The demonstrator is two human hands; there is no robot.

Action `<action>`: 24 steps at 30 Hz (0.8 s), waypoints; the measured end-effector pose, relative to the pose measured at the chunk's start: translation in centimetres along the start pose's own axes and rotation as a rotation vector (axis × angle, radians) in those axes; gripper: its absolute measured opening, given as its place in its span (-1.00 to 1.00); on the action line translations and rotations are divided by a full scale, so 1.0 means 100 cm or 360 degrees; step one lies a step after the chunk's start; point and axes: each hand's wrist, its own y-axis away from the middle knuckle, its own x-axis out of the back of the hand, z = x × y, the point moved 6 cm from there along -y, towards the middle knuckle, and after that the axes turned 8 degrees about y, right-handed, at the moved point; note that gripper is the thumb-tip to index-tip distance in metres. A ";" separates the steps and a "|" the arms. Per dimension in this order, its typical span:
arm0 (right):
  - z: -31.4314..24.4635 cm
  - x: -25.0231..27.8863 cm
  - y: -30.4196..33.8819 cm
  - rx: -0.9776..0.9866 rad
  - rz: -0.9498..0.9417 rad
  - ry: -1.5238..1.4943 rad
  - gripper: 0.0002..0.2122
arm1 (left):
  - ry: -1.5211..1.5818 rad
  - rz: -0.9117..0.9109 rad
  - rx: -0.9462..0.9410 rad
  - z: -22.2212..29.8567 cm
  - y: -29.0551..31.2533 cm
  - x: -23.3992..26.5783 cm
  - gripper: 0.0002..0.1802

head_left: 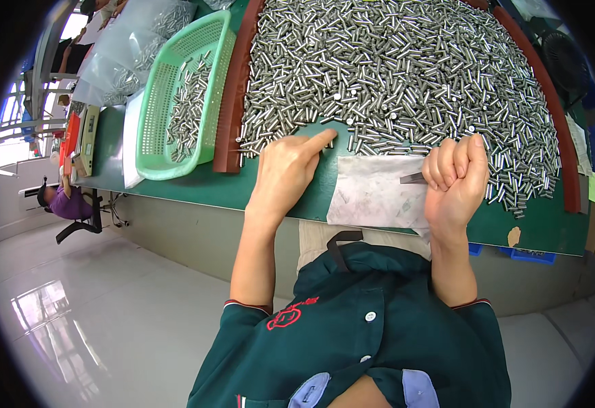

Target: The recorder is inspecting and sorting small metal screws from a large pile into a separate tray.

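A thick spread of short shiny metal pins (pixel 392 61) covers the green tabletop (pixel 321 180). My left hand (pixel 285 171) rests at the near edge of the pins, index finger stretched out to the right; the other fingers are mostly hidden beneath the hand. My right hand (pixel 459 177) is closed in a fist around a flat, dark metal tool (pixel 413 178), whose end pokes out to the left. Its kind is hidden by the fingers. Under that tool and beside my right wrist lies a stained whitish cloth (pixel 375 194), at the table's front edge.
Red-brown rails (pixel 228 129) border the pins on both sides. Left of them stands a light green basket (pixel 146 146) with more pins inside. Beyond it are clear plastic bags (pixel 117 64) and a scale (pixel 85 139). A person in purple (pixel 71 202) sits farther left.
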 end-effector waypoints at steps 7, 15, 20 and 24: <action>0.000 0.001 0.000 0.0007 0.0002 -0.0018 -0.65 | -0.0241 -0.0269 -0.0215 0.003 -0.005 -0.008 -0.83; 0.001 0.002 -0.001 0.0003 0.0029 -0.0003 -0.64 | -0.0186 -0.0165 -0.0242 0.005 -0.009 -0.010 -0.91; 0.001 0.002 -0.001 0.0006 0.0010 -0.0012 -0.63 | 0.1089 0.0029 0.0605 -0.014 -0.003 -0.014 -0.89; 0.000 0.001 0.000 0.0002 0.0015 0.0000 -0.63 | 0.2395 0.0005 0.1092 -0.029 0.011 -0.033 -0.95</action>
